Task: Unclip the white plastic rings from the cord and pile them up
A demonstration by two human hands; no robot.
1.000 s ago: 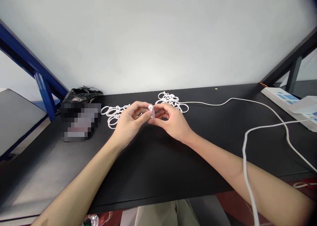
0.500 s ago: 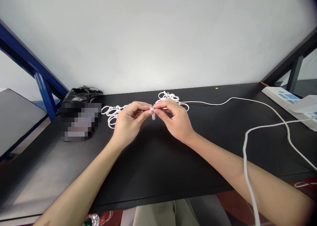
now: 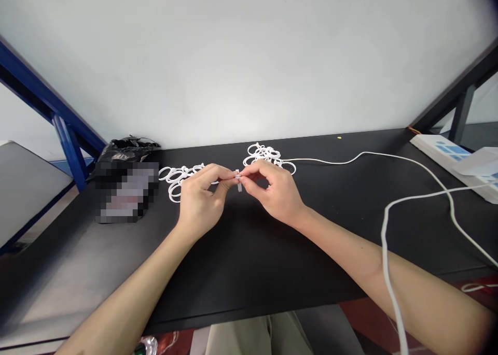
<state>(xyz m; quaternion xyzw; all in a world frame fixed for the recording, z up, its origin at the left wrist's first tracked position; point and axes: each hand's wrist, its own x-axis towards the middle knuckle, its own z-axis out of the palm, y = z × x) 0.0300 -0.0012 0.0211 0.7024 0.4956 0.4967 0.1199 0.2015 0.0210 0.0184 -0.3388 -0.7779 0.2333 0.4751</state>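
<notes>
My left hand (image 3: 202,197) and my right hand (image 3: 272,189) meet above the middle of the black table (image 3: 241,251). Both pinch a small white plastic piece (image 3: 238,181) between thumb and fingertips. The piece looks like a ring or clip, too small to make out further. Behind my left hand lies a pile of white rings (image 3: 177,179). A second pile of white rings (image 3: 268,157) lies just behind my right hand.
A black bag (image 3: 124,150) with a blurred patch sits at the back left. A white cable (image 3: 389,210) loops across the right of the table and over my right forearm. A white power strip (image 3: 455,160) lies at the far right. Blue frame bars (image 3: 58,122) stand left.
My right hand turned over from a cupped, palm-up hold to a fingertip pinch. Both hands sank slightly toward the table, and the white piece now shows less.
</notes>
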